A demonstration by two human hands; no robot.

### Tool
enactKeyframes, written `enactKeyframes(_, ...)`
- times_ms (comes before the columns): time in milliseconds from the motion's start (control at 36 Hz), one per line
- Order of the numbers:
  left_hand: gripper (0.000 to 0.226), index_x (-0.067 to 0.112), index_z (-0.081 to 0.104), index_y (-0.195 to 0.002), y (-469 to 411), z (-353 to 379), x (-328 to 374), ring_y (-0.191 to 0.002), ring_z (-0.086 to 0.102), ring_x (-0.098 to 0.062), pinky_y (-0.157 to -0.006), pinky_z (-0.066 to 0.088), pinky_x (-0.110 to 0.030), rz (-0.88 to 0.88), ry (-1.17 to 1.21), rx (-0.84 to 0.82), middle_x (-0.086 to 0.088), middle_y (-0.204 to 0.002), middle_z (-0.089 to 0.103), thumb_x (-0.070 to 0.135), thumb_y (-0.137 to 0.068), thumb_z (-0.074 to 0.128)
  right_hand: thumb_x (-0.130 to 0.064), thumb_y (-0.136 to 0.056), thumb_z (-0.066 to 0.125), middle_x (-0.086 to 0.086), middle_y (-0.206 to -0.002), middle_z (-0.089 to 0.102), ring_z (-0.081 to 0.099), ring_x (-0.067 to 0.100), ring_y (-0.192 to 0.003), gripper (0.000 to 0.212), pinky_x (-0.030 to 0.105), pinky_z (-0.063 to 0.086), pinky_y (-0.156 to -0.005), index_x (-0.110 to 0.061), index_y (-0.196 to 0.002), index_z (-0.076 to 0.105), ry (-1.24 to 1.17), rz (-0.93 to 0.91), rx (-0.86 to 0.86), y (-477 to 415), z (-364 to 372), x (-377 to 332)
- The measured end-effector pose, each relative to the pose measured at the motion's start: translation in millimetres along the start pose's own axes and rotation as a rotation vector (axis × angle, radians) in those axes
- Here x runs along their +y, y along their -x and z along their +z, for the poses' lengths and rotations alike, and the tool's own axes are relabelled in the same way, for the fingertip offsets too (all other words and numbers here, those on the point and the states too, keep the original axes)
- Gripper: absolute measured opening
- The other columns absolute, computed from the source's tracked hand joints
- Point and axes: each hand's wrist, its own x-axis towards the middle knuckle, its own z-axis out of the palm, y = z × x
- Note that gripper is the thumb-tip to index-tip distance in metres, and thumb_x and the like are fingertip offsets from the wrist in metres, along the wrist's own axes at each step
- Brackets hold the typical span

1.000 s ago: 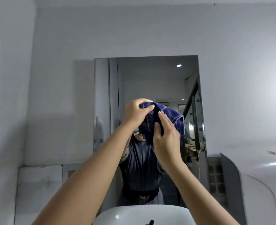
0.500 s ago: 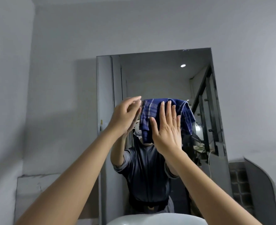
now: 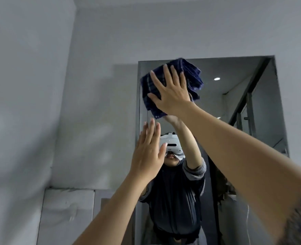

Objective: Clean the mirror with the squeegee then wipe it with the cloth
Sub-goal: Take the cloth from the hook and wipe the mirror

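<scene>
1. At the mirror's (image 3: pixel 234 103) top left corner, right hand (image 3: pixel 172 93), fingers spread flat, pressed the blue cloth (image 3: pixel 193 76) against the glass.
2. Left hand (image 3: pixel 147 156) was empty, fingers together, lower.
3. No squeegee seen; judged wiping stage, just begun.

Your mirror (image 3: pixel 238 106) hangs upright on the grey wall (image 3: pixel 164 29), which carries it, its frameless edges flush against the paint. A blue checked cloth (image 3: pixel 193 75) lies pressed flat against the glass in the upper left corner, just below the top edge and touching the left edge. Your right hand (image 3: pixel 172 93), its grip spread wide, pins the cloth there. To the mirror's lower left, a pale panel (image 3: pixel 66 213) sits against the same wall.
</scene>
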Motion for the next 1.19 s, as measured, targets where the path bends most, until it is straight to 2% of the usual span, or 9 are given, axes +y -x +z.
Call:
enactKeyframes(111,0.064,0.016,0.002,-0.147,1.4,0.9,-2.8,-0.142,-0.01,-0.014,-0.111,-0.011,-0.019,0.022,-0.023,0.028,0.0,-0.155,-0.009,0.048,-0.093,0.015,-0.054,-0.093,0.028,0.012,-0.158,-0.004,-0.007,0.031,-0.145,0.064,0.049,-0.005,-0.117,-0.033,-0.148,0.004,0.061,-0.15,-0.032,-24.2,-3.6,-4.6)
enactKeyframes(222,0.063,0.016,0.002,-0.147,1.4,4.3,-3.9,-0.143,-0.009,-0.015,-0.11,-0.013,-0.017,0.028,-0.05,0.056,-0.002,-0.156,-0.007,0.047,-0.094,0.016,-0.055,-0.093,0.028,0.008,-0.159,-0.002,-0.005,0.026,-0.146,0.063,0.044,-0.003,-0.118,-0.034,-0.148,0.006,0.044,-0.141,-0.01,-23.8,-9.7,20.7)
enactKeyframes(444,0.062,0.013,0.005,-0.147,-3.9,30.2,-15.4,-0.144,-0.002,-0.019,-0.118,0.007,-0.034,-0.036,-0.054,0.032,-0.004,-0.157,-0.001,0.046,-0.095,0.014,-0.058,-0.092,0.028,0.005,-0.159,-0.006,-0.008,0.023,-0.146,0.065,0.042,-0.005,-0.118,-0.036,-0.148,0.003,-0.036,0.29,0.06,22.5,-31.6,143.6)
enactKeyframes(556,0.062,0.012,0.006,-0.147,-2.0,23.7,-13.9,-0.144,-0.002,-0.019,-0.118,0.005,-0.033,-0.006,-0.041,0.051,-0.005,-0.157,0.0,0.046,-0.095,0.013,-0.059,-0.092,0.027,0.004,-0.159,-0.005,-0.009,0.021,-0.146,0.065,0.042,-0.005,-0.119,-0.037,-0.148,0.004,-0.075,0.449,0.082,56.4,-33.7,178.6)
enactKeyframes(722,0.064,0.016,0.002,-0.147,14.8,18.5,-0.4,-0.143,-0.006,-0.018,-0.118,0.001,-0.034,-0.059,-0.029,0.013,-0.004,-0.157,-0.003,0.052,-0.094,0.007,-0.055,-0.092,0.031,0.009,-0.159,-0.001,-0.005,0.025,-0.146,0.065,0.046,-0.005,-0.117,-0.032,-0.148,0.008,-0.153,0.703,0.192,90.7,-19.9,151.0)
enactKeyframes(833,0.065,0.017,0.0,-0.146,46.0,8.3,8.2,-0.143,-0.01,-0.018,-0.117,0.002,-0.035,-0.05,0.023,-0.029,-0.003,-0.156,-0.005,0.051,-0.093,0.018,-0.052,-0.093,0.032,0.011,-0.159,-0.001,-0.006,0.028,-0.146,0.064,0.048,-0.005,-0.116,-0.031,-0.149,0.008,-0.184,0.821,0.237,103.8,-3.3,103.3)
enactKeyframes(944,0.069,0.017,0.001,-0.147,76.8,12.9,6.8,-0.143,-0.005,-0.022,-0.117,0.009,-0.04,-0.06,0.058,-0.087,-0.005,-0.156,-0.004,0.042,-0.092,0.034,-0.05,-0.094,0.032,0.012,-0.158,-0.005,-0.008,0.029,-0.145,0.064,0.05,-0.007,-0.115,-0.03,-0.149,0.006,-0.208,0.796,0.217,96.5,8.1,55.5)
enactKeyframes(1028,0.07,0.018,-0.002,-0.147,95.6,13.7,6.0,-0.143,-0.009,-0.019,-0.115,0.004,-0.037,-0.07,0.048,-0.109,-0.003,-0.156,-0.008,0.041,-0.093,0.037,-0.049,-0.094,0.031,0.014,-0.158,-0.009,-0.011,0.03,-0.145,0.065,0.051,-0.009,-0.114,-0.029,-0.149,0.002,-0.206,0.705,0.179,80.4,13.3,20.6)
enactKeyframes(1194,0.072,0.02,-0.006,-0.146,110.1,13.1,6.9,-0.141,-0.018,-0.015,-0.113,-0.005,-0.033,-0.08,0.046,-0.134,0.002,-0.155,-0.016,0.04,-0.095,0.041,-0.049,-0.095,0.027,0.015,-0.157,-0.011,-0.01,0.034,-0.144,0.064,0.052,-0.01,-0.113,-0.027,-0.149,0.0,-0.082,0.286,0.038,53.8,21.7,-29.2)
